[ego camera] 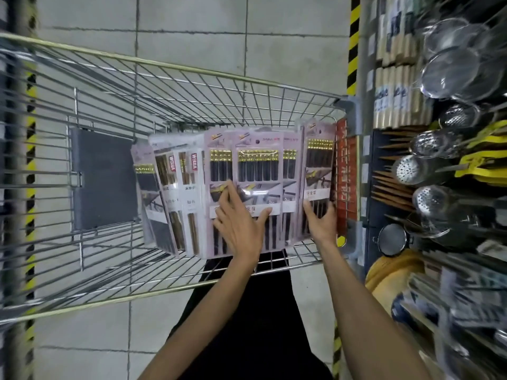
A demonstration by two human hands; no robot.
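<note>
A row of packs point(192, 174) is stood in the cart point(175, 65), under and ahead of both hands. The left hand point(238, 226) is laid flat, fingers spread, on the front pack point(258, 171). The end pack point(319, 160) is gripped by the right hand point(319, 220), thumb on its face. Right of that hand, strainers point(450, 67) are hung.

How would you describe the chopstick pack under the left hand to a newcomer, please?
In the wire shopping cart, chopstick packs stand in a row. Take the black-chopstick pack under the left hand. Unlike its neighbours, it sits frontmost, overlapped by no pack.
</note>
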